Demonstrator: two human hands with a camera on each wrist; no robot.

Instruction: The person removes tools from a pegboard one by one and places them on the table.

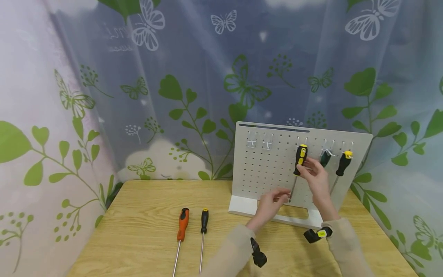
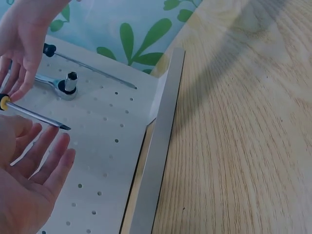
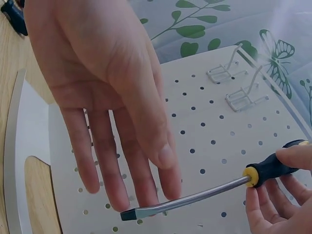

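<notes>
A black-and-yellow flathead screwdriver (image 1: 301, 156) stands slightly tilted in front of the white pegboard (image 1: 270, 165), its handle end beside a hook. My right hand (image 1: 316, 179) holds the handle between thumb and fingers; in the right wrist view, the right hand (image 3: 280, 207) grips it from below. Lower down, my left hand (image 1: 271, 204) is beside the blade tip. In the left wrist view, the left hand (image 2: 36, 170) has loosely extended fingers near the shaft (image 2: 36, 115). Whether the fingertips touch it, I cannot tell. Whether the hook bears the handle is also unclear.
A green-handled ratchet (image 1: 325, 157) and another black-and-yellow screwdriver (image 1: 344, 163) hang on the board's right. Two wire hooks (image 1: 267, 142) are at its upper left. An orange screwdriver (image 1: 183, 225) and a black screwdriver (image 1: 204, 221) lie on the wooden table (image 1: 145, 200).
</notes>
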